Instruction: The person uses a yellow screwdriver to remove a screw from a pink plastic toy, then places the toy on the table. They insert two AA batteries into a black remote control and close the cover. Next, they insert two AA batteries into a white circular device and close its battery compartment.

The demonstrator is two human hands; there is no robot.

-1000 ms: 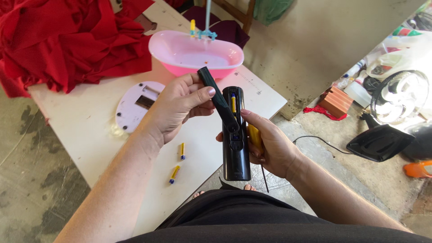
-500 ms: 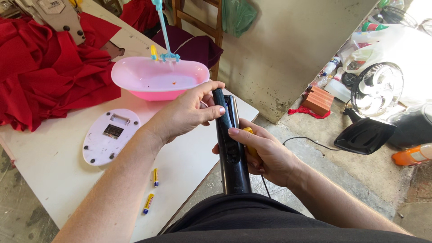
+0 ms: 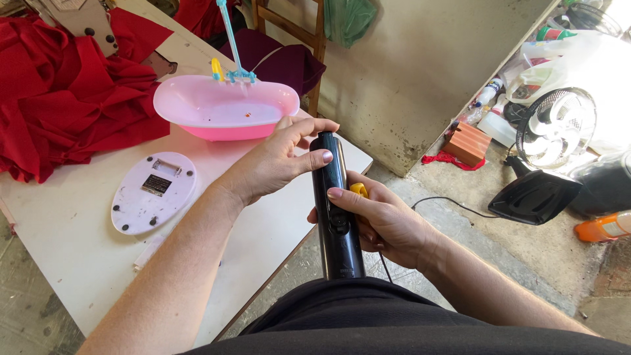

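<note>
I hold a long black cylindrical device (image 3: 336,217) upright over my lap at the table's edge. My left hand (image 3: 276,161) grips its top end, thumb across the side. My right hand (image 3: 378,220) wraps its middle, thumb pressed on the front, with a yellow piece (image 3: 359,190) showing between the fingers. The black cover strip now lies flat against the body. A thin black wire (image 3: 384,269) hangs below my right hand.
On the white table (image 3: 72,263) lie a white oval base plate (image 3: 152,192), a pink toy bathtub (image 3: 223,108) with a small tap, and red cloth (image 3: 59,98). On the floor to the right are a fan (image 3: 559,128), a brick (image 3: 465,142), bottles and an orange container (image 3: 603,227).
The black cover strip, earlier tilted away from the device, is now shut flat. My left hand slid up to the top end. The view shifted; the small batteries on the table are hidden.
</note>
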